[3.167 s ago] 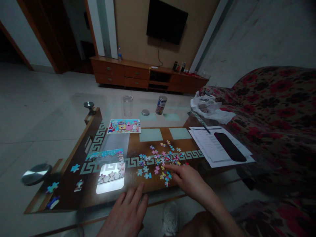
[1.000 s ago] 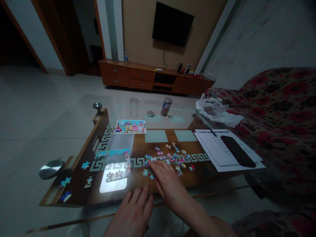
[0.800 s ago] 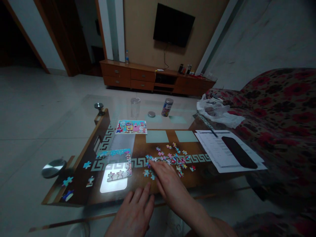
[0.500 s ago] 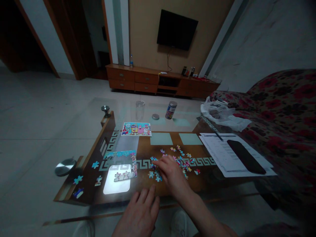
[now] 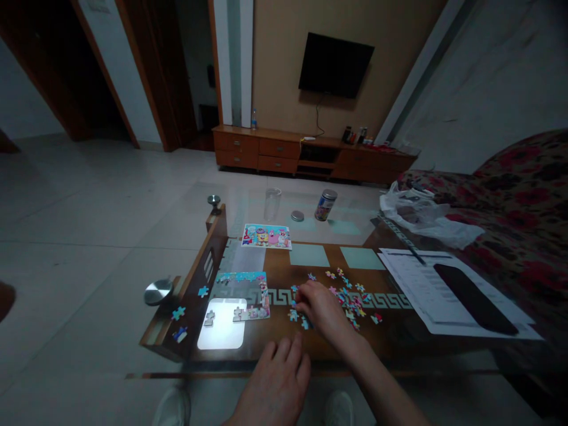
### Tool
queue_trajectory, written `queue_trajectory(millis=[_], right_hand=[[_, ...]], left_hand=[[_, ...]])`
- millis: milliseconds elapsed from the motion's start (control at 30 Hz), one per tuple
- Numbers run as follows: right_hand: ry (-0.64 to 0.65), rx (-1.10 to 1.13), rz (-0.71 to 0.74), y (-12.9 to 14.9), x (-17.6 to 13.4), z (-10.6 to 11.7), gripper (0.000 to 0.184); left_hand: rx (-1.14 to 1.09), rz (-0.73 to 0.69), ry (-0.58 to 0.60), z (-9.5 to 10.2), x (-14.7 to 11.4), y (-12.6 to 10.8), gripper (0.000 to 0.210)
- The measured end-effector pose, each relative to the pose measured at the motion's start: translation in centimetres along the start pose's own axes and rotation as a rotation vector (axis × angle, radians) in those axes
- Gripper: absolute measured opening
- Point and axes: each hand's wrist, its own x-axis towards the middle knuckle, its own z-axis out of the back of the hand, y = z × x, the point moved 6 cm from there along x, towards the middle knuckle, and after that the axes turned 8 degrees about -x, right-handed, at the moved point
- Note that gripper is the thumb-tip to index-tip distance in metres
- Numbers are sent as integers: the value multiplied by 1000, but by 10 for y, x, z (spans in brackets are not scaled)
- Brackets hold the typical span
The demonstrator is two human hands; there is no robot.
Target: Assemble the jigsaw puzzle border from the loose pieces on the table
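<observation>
My right hand [image 5: 320,306] is over the loose jigsaw pieces [image 5: 352,302], its fingers curled down together beside a few blue ones. Whatever lies under those fingertips is hidden. Palm down at the near edge of the glass table [image 5: 284,346] rests my left hand [image 5: 277,378], fingers stretched out and holding nothing. To its upper left is a partly joined jigsaw puzzle [image 5: 265,296], with top, right and part of the bottom border linked. Single pieces, such as a blue jigsaw piece [image 5: 178,313], lie left of it. Beyond stands out a cartoon picture sheet [image 5: 267,236].
A clear jar [image 5: 272,205], a round lid [image 5: 297,216] and a printed can [image 5: 326,205] are at the far side. On the right are papers [image 5: 412,290], a black phone [image 5: 474,299] and a white plastic bag [image 5: 428,219]. Metal table knobs [image 5: 158,291] are at the left.
The view has swung left, so everything appears farther right. My right hand's fingers are more curled over the pieces. My left hand stays at the table edge.
</observation>
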Motion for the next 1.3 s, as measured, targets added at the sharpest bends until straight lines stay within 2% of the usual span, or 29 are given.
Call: queue_trajectory(millis=[200,400,500,633,733,833,967,1133,1300], right_hand=[[-14,-77,-35,2,0,1,6],[-36,-53,-79,1,-4,1,8],[-59,65,-77,-2,-5,-1,11],[-72,374,-56,-10,-3,-4,9],[-34,616,-40,-10,-3,-4,10],[0,771,-18,-3,-6,-3,13],[39,872,61,15,-12,-3,24],[61,936,92,26,-17,-6,31],[84,996,75,30,-18,-8,30]], left_hand=[[2,-9,-3,6,-1,-3,34],[36,-30,-43,6,-2,-3,34],[11,-23,-26,5,0,-4,32],[-150,23,-60,10,1,3,26],[-358,93,-210,28,0,21,35],[-475,184,-359,48,-2,42,44],[-473,211,-395,61,0,58,42],[-425,179,-371,56,2,64,24],[-400,181,-389,56,-5,66,19]])
